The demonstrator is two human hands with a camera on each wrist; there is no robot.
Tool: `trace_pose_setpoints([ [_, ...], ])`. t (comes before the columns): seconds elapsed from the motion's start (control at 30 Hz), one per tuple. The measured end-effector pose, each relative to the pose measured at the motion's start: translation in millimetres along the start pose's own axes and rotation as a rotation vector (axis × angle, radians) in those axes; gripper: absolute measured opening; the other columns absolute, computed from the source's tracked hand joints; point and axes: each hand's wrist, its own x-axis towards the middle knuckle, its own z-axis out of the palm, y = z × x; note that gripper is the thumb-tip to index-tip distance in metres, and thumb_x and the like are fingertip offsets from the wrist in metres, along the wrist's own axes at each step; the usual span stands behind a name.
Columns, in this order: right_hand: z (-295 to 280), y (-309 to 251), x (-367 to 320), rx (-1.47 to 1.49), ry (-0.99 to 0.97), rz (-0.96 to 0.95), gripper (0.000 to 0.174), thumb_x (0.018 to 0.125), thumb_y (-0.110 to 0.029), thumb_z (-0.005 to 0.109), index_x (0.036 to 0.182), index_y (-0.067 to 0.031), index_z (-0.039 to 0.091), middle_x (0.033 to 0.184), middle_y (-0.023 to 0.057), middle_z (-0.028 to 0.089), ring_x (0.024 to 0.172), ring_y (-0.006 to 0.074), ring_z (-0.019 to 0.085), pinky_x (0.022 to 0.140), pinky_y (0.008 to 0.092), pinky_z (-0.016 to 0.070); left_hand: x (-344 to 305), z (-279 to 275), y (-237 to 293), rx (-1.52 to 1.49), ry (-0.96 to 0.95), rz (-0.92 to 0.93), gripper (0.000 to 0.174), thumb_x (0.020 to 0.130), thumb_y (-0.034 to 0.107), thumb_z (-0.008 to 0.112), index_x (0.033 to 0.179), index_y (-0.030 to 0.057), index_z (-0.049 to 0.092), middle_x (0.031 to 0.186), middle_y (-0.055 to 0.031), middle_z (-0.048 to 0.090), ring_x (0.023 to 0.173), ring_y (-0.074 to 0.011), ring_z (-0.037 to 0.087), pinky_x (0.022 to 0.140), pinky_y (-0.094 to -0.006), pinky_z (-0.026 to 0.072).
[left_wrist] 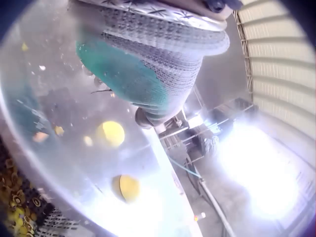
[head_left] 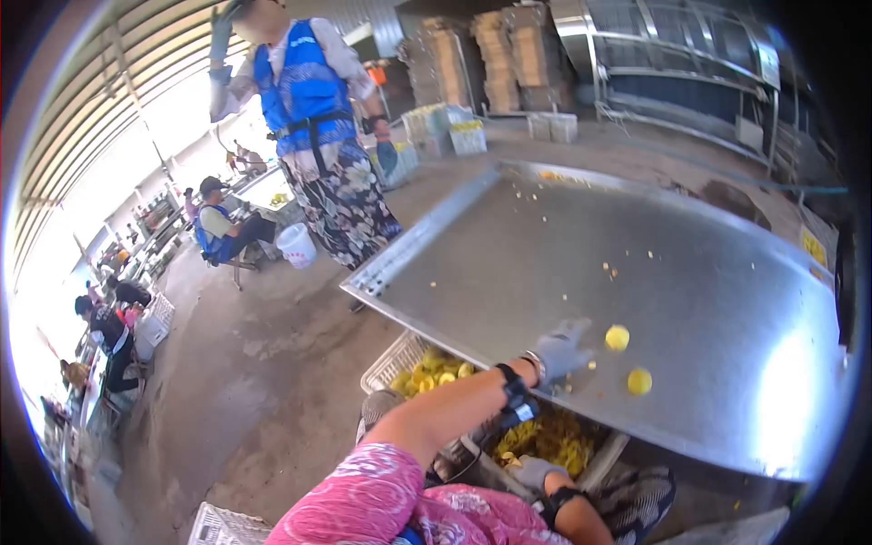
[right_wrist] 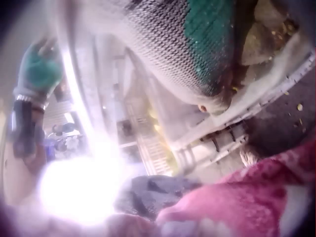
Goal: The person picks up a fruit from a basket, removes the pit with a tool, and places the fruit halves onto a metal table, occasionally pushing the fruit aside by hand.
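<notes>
The left hand (head_left: 560, 350), in a grey knit glove, reaches over the metal table (head_left: 509, 263) with its fingers spread. Two yellow round pieces lie just beyond it, one (head_left: 617, 338) near the fingertips and another (head_left: 639, 381) closer to the edge. In the left wrist view the glove's green palm side (left_wrist: 123, 74) shows above the same pieces (left_wrist: 113, 134). Low at the crate of yellow scraps (head_left: 618, 447) is the right hand (head_left: 536, 472), gloved too. The right wrist view shows this glove (right_wrist: 182, 49) beside the crate's rim; whether its fingers hold anything is hidden.
A white basket of yellow-green pieces (head_left: 436, 371) stands left of the scrap crate, below the table edge. Small crumbs dot the table. Across it, a person in a blue vest (head_left: 309, 82) stands by the far left corner. Seated people and stacked cartons (head_left: 536, 54) are farther off.
</notes>
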Motion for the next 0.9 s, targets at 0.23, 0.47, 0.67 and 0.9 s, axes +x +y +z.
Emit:
trace_pose_setpoints([
  [0.23, 4.7, 13.6, 14.9, 0.241, 0.081, -0.031, 0.066, 0.093, -0.053, 0.049, 0.133, -0.0008, 0.05, 0.119, 0.0313, 0.061, 0.115, 0.0441, 0.058, 0.098, 0.0435, 0.0458, 76.8, 54.8, 44.4, 0.077, -0.151, -0.068, 0.07, 0.087, 0.045, 0.056, 0.146, 0.0131, 0.036, 0.142, -0.0199, 0.042, 0.123, -0.038, 0.053, 0.1, -0.0457, 0.0457],
  [0.47, -4.7, 7.6, 11.8, 0.343, -0.007, -0.015, 0.07, 0.093, -0.052, 0.05, 0.14, -0.0014, 0.045, 0.129, 0.0286, 0.057, 0.122, 0.0406, 0.054, 0.1, 0.0405, 0.0435, 67.7, 59.2, 58.5, 0.274, -0.231, -0.001, 0.041, 0.085, 0.026, 0.062, 0.121, 0.0077, 0.054, 0.122, -0.0166, 0.057, 0.116, -0.0352, 0.056, 0.095, -0.0448, 0.0483],
  [0.67, -12.2, 2.1, 12.2, 0.234, -0.067, -0.093, 0.081, 0.089, -0.063, 0.05, 0.14, 0.0002, 0.044, 0.132, 0.0293, 0.055, 0.125, 0.0406, 0.052, 0.103, 0.0395, 0.0413, -0.1, 23.9, 27.0, -0.243, -0.195, -0.073, 0.055, 0.079, 0.033, 0.07, 0.123, 0.0049, 0.053, 0.103, -0.015, 0.062, 0.095, -0.0305, 0.063, 0.085, -0.0418, 0.0515],
  [0.9, -15.8, 16.4, -29.9, 0.04, 0.093, -0.104, 0.039, 0.098, -0.039, 0.051, 0.121, -0.009, 0.06, 0.088, 0.0105, 0.063, 0.078, 0.0274, 0.06, 0.067, 0.0344, 0.0456, -158.9, -56.6, -44.6, -1.614, -0.022, -0.303, 0.052, 0.096, 0.024, 0.063, 0.138, 0.002, 0.042, 0.123, -0.013, 0.055, 0.107, -0.0208, 0.062, 0.087, -0.0338, 0.0577],
])
